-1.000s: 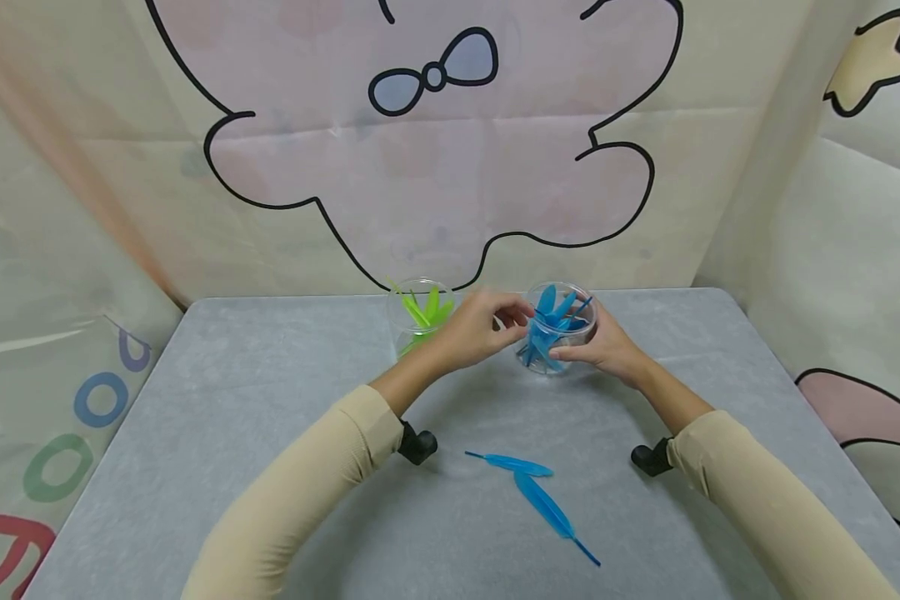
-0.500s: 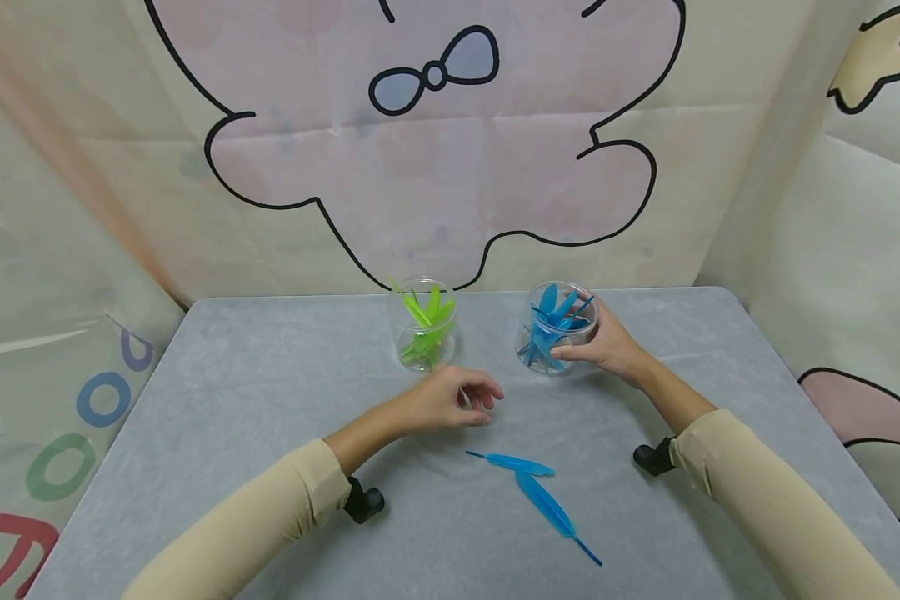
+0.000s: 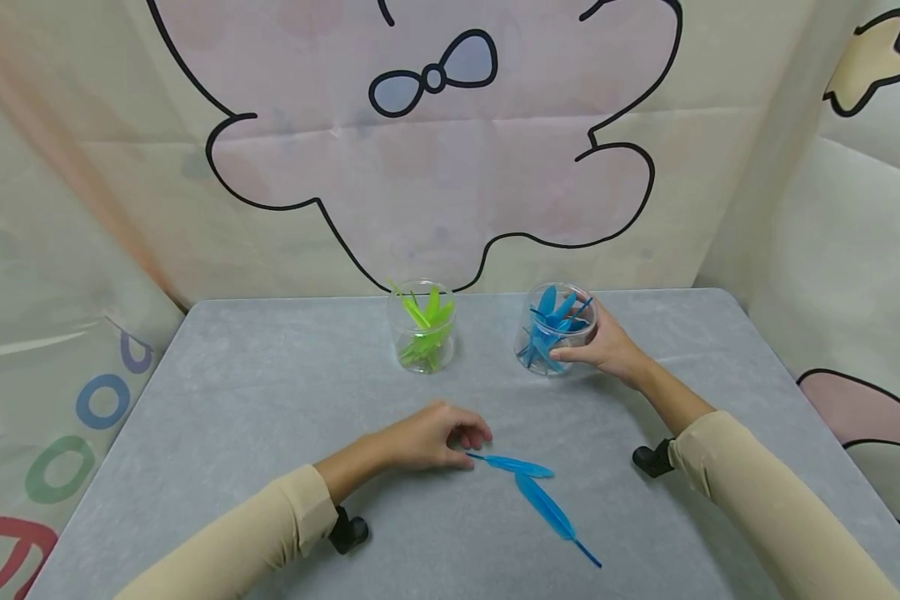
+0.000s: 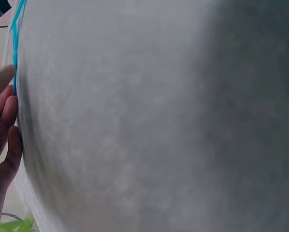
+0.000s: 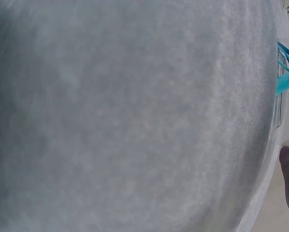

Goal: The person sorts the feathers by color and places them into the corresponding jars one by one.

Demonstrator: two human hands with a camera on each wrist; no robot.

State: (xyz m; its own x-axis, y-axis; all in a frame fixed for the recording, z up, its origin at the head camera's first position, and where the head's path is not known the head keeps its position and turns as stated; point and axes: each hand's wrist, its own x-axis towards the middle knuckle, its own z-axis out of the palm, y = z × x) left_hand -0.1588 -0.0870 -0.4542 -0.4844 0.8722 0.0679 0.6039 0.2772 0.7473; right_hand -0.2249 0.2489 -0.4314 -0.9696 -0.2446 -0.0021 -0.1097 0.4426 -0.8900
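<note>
Two blue feathers lie on the table: the upper feather (image 3: 521, 466) points its quill left, and the lower feather (image 3: 546, 506) slants down to the right. My left hand (image 3: 438, 437) is at the upper feather's quill end, thumb and fingertips spread around it. In the left wrist view the thumb (image 4: 3, 79) overlaps the quill, with the fingers just below. My right hand (image 3: 607, 343) grips the side of a clear plastic cup (image 3: 532, 354), which stands upright and holds several blue feathers (image 3: 558, 312). The right wrist view shows only the cup's edge and part of the hand.
A second clear cup (image 3: 401, 337) with several green feathers (image 3: 429, 325) stands to the left of the blue one, near the table's back edge. Grey cloth covers the table (image 3: 270, 375). Behind it hangs a printed fabric backdrop (image 3: 532, 167).
My left hand has come away from the blue feathers' cup, moving left and toward me to the upper loose feather's quill. The right hand keeps its hold on the cup.
</note>
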